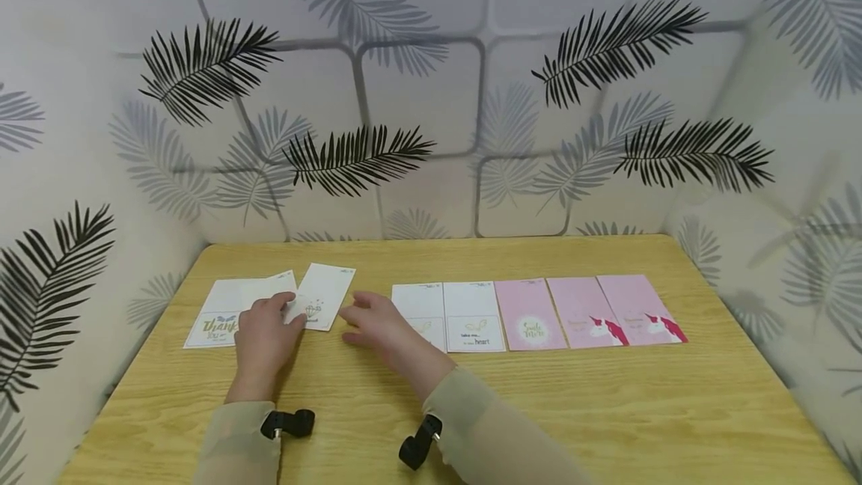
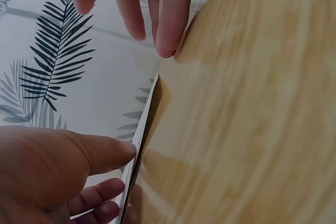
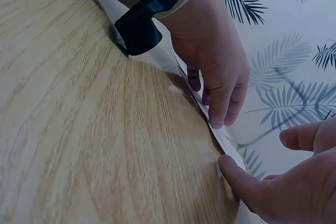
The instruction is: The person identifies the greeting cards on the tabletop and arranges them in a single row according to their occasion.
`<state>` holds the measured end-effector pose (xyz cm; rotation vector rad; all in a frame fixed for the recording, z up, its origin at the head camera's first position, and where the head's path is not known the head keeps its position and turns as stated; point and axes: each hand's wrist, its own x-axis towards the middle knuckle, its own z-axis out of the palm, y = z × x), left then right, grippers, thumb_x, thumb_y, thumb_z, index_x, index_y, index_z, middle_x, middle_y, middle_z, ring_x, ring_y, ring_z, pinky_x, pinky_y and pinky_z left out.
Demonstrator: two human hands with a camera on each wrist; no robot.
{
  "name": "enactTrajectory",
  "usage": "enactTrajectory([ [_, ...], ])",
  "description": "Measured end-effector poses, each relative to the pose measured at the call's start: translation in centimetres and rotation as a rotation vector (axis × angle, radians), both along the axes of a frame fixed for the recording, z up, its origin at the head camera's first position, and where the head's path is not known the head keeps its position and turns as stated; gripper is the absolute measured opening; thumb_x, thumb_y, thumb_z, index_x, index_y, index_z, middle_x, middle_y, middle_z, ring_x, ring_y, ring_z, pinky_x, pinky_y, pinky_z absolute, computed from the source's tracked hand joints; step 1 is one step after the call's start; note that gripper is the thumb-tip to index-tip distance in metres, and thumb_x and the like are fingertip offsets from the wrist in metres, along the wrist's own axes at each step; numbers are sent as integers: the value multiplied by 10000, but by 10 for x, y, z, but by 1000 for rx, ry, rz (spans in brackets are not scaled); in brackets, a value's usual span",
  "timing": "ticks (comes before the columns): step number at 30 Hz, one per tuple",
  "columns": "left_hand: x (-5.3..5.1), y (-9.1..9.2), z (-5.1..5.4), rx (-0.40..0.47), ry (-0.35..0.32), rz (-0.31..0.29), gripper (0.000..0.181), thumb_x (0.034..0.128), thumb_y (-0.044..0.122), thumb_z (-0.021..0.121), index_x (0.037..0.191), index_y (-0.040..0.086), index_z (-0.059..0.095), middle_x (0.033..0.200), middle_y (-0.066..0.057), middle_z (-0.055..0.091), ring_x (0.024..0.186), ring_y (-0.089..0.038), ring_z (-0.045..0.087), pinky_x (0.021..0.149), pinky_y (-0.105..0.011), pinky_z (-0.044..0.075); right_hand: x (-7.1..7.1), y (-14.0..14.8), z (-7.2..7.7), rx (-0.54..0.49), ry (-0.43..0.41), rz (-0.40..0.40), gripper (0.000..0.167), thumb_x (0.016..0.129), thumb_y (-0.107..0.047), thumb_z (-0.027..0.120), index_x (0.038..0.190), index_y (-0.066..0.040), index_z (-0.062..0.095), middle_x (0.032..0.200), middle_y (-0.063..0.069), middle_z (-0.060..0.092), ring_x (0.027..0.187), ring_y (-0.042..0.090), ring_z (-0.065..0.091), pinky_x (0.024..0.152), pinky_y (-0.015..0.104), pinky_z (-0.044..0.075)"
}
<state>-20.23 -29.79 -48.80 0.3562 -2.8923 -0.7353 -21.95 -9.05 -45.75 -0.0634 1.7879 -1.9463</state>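
A white card with a small diamond drawing (image 1: 330, 287) lies tilted on the table. My left hand (image 1: 266, 331) rests over its left side, the thumb touching its lower edge and the fingers on another white card (image 1: 288, 275). In the left wrist view the diamond card appears nearly edge-on, a thin white strip (image 2: 149, 100) by the left thumb. Just right of that card is my right hand (image 1: 380, 328), its fingers loosely bent with nothing between them. A white "Thank you" card (image 1: 212, 316) lies left of the left hand.
Right of my hands several cards stand in a row: a white card (image 1: 417, 302) partly behind the right hand, a white "heart" card (image 1: 474, 302), a pink "Smile" card (image 1: 528, 302) and pink unicorn cards (image 1: 579, 298). A patterned wall (image 1: 431, 200) borders the wooden table (image 1: 606, 418).
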Motion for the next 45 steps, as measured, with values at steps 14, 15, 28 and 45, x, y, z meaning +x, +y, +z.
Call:
enactTrajectory([
  [14,1,3,0,19,-18,15,497,1043,212,745,1480,-1,641,1483,-346,547,1334,-608,464,1042,-758,396,-10,-11,-9,-88,-52,-2,645,1109,-79,621,1664,102,346,1659,283,443,1458,391,553,1033,426,589],
  [15,1,3,0,21,-16,14,495,1042,211,745,1478,-1,643,1482,-346,548,1332,-607,464,1045,-757,394,-10,-12,-8,-87,-51,-1,642,1109,-77,620,1663,102,350,1662,283,440,1460,392,552,1033,426,588],
  [28,2,2,-1,21,-5,22,486,1043,220,755,1468,7,654,1484,-345,549,1337,-611,459,1048,-758,394,-12,-21,-7,-79,-57,-77,565,1072,-38,627,1603,88,481,1597,263,532,1378,357,624,1036,415,585],
  [45,3,0,1,16,14,6,477,1030,207,776,1447,-1,673,1411,-320,619,1306,-608,503,1009,-752,426,-13,-37,-16,-96,35,-126,495,1057,36,617,1537,127,542,1362,249,680,968,239,725,917,352,604],
])
